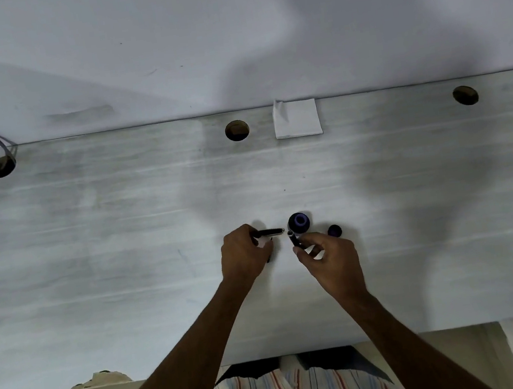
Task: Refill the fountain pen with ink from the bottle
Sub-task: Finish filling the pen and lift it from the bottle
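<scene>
Head view: mid-refill, everything kept close to the uncapped ink bottle (299,221).
Nearest, the right hand (327,257) pinches a short pen section (294,240) in curled fingertips, its open end tilted to 11 o'clock. The left hand (244,252) curls round the pen barrel (268,233), aimed at 3 o'clock, probably for rejoining. The bottle stands just beyond at 12 o'clock, handy for dipping, with its cap (334,231) at 4 o'clock. A tissue (296,118) waits far back, likely for wiping.

grey wood-grain desk (88,236) | three cable holes | white wall (159,42) | dim light
</scene>
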A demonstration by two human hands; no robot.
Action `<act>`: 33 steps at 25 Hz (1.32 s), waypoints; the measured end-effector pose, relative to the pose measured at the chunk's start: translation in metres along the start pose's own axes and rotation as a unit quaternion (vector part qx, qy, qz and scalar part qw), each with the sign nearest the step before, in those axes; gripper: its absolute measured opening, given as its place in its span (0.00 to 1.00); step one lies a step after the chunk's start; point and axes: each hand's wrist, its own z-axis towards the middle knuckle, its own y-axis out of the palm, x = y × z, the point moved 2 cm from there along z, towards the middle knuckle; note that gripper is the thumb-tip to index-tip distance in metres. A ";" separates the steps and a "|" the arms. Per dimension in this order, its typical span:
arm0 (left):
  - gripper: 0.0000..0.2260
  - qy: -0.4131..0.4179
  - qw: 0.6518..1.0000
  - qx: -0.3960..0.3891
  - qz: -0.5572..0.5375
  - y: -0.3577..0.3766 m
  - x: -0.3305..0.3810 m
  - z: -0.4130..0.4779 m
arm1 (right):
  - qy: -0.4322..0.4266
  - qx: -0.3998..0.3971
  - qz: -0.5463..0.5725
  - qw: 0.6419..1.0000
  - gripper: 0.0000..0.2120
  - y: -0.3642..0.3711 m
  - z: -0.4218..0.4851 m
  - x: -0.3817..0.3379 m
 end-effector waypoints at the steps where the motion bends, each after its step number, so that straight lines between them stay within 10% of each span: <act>1: 0.13 0.007 1.000 -0.008 0.019 0.006 0.000 0.000 | 0.003 -0.001 -0.003 1.000 0.06 0.000 0.000 0.002; 6: 0.10 0.036 0.998 -0.007 0.046 0.018 -0.003 -0.001 | 0.003 0.002 -0.007 1.000 0.05 -0.005 -0.001 0.008; 9: 0.10 -0.008 0.989 -0.006 -0.145 0.007 0.007 -0.009 | 0.003 0.005 0.007 1.000 0.03 -0.010 -0.002 0.005; 12: 0.09 -0.086 0.880 -0.057 -0.463 -0.013 0.026 -0.029 | -0.001 0.009 0.015 1.000 0.04 -0.013 -0.001 0.000; 16: 0.08 -0.084 0.814 -0.065 -0.571 -0.029 0.036 -0.042 | -0.039 0.014 0.008 0.999 0.06 -0.017 -0.002 -0.012; 33: 0.07 -0.057 0.836 -0.036 -0.545 -0.045 0.038 -0.041 | -0.110 0.049 0.025 0.992 0.04 -0.027 -0.002 -0.039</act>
